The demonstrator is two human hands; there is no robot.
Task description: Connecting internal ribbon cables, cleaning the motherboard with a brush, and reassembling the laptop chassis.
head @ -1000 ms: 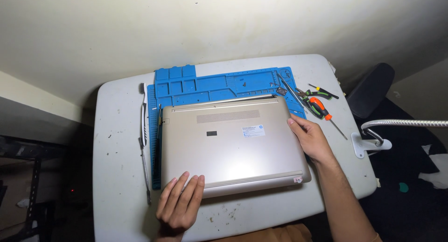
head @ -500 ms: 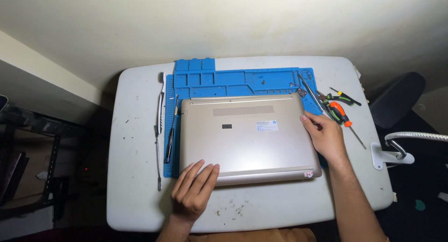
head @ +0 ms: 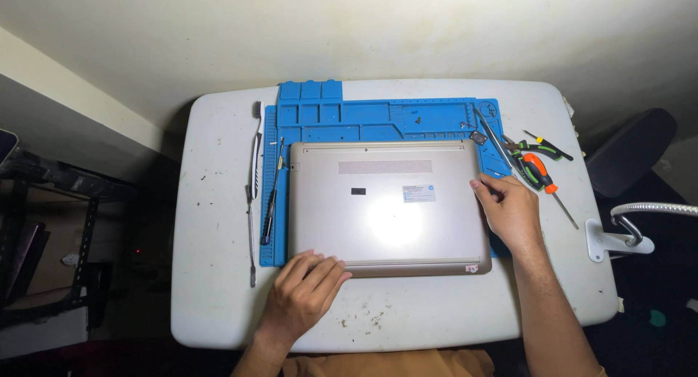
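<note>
**Laptop lying bottom-up on the blue mat, a hand at each side**

At the left of the white tabletop (head: 218, 202) lie long thin metal tools (head: 254, 181), just beside the left edge of the blue work mat (head: 378, 119), and a dark-handled screwdriver (head: 273, 199) rests on the mat's left strip.

The left hand (head: 305, 290) lies flat, fingers spread, with the fingertips on the near-left corner of the laptop (head: 389, 206); its grip is open and closed round nothing.

The laptop is closed and turned underside up, in the middle of the mat, covering most of it. Its shell is pale gold with a bright glare near the middle, a row of vent slots along the far edge, a small dark label and a white label.

The mat's far compartments hold only a few tiny parts, too small to tell.

The right hand (head: 512, 206) rests on the laptop's right edge, fingers loosely bent and pressing on the shell, holding nothing.

Right of it lie tweezers (head: 494, 141), an orange-handled screwdriver (head: 542, 177) and a green-and-black one (head: 549, 150).
</note>
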